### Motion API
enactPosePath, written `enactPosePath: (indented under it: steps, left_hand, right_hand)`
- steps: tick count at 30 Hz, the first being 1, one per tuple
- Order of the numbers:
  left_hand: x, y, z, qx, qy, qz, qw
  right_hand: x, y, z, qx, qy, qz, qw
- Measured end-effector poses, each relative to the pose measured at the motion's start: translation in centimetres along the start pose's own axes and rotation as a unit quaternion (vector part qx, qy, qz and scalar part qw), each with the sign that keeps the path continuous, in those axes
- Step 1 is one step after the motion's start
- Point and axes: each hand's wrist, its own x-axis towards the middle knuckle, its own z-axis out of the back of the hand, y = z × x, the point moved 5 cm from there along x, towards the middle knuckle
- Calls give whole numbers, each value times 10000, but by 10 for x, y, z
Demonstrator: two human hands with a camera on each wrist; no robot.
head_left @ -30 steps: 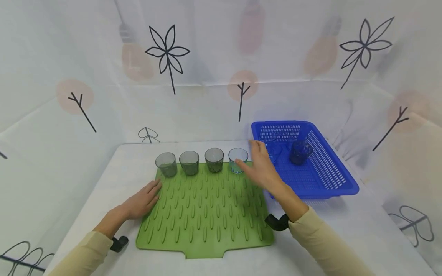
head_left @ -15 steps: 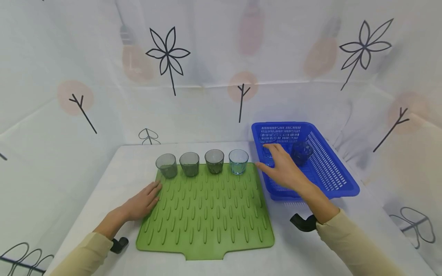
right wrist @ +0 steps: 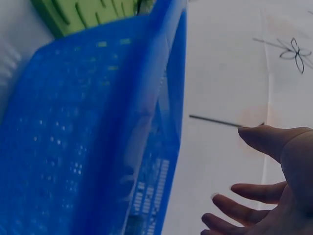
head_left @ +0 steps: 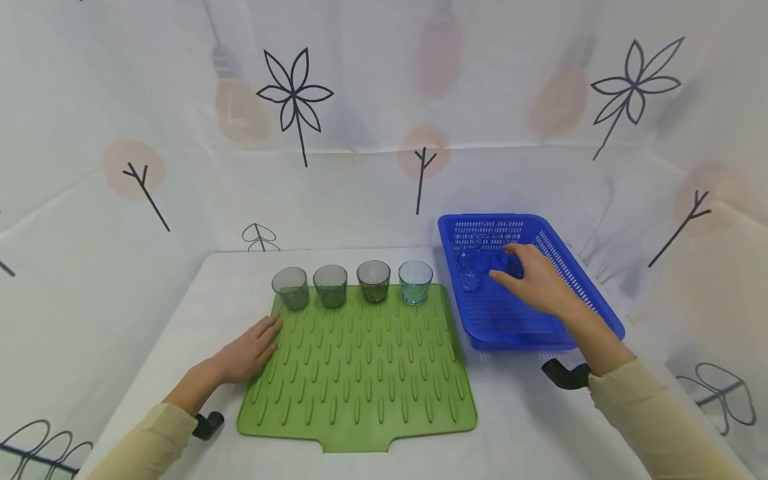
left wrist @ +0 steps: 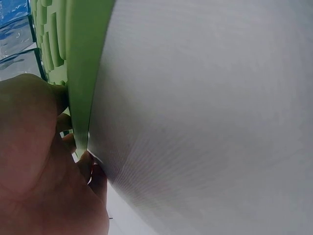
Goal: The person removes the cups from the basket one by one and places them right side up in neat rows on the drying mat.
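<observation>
My left hand (head_left: 249,350) rests on the left edge of a ribbed green drying mat (head_left: 360,373); in the left wrist view its fingers (left wrist: 64,122) lie along that edge. Over the blue plastic basket (head_left: 516,343), my right hand (head_left: 537,283) hovers with thumb and fingers spread, holding nothing. Clear glasses (head_left: 471,270) stand inside the basket near its left side, tinted blue by it, and the hand partly hides a darker one. In the right wrist view the right hand (right wrist: 274,196) appears beyond the basket's rim (right wrist: 168,98), fingers apart.
Along the mat's far edge, three grey glasses (head_left: 331,287) and a pale blue glass (head_left: 415,283) stand upright in a row. The basket sits right beside the mat on the white table (head_left: 204,307). A printed cloth (head_left: 360,193) hangs behind.
My right hand has moved right, from beside the pale blue glass to over the basket. The left hand has stayed on the mat's edge.
</observation>
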Motion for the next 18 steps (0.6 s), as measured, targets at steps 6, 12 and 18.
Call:
enactPosePath:
  steps: [6,12,18]
  left_hand:
    - [1,1,-1,25,26,-22,10000]
    - [1,1,-2,15,54,-5,10000]
    - [1,0,1,62,16,-9,10000]
  right_hand:
    - [11,-28,13,60,110,-265,9996]
    - [24,-56,17,46,227,-450,9987]
    - [38,-76,22,119,433,-552,9975]
